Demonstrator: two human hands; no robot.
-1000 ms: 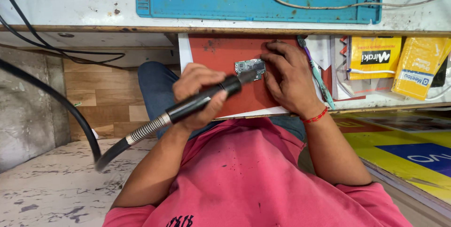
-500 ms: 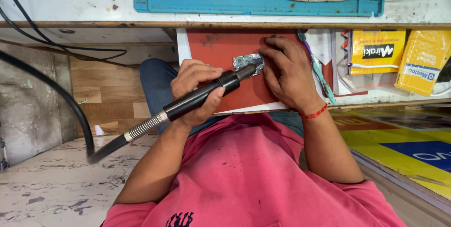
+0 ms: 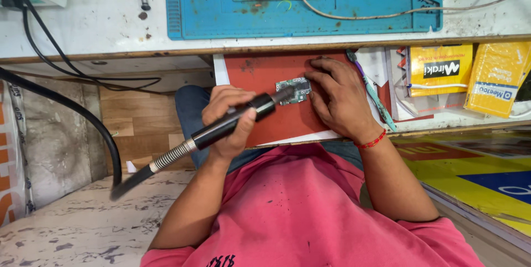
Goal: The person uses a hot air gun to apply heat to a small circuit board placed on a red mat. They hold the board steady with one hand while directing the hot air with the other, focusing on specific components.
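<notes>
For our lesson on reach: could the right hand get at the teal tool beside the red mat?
Probably yes: the teal tool lies uncovered right beside the right hand, which now pins the circuit board.

Circuit board (image 3: 295,88) on mat (image 3: 254,73), between left hand (image 3: 229,120) and right hand (image 3: 338,98).

The red mat (image 3: 260,79) is hemmed in above by the bench edge (image 3: 166,51). Its bare left part is open to a hand. The right way is blocked by a teal pen (image 3: 371,93) and yellow packets (image 3: 442,71).
</notes>
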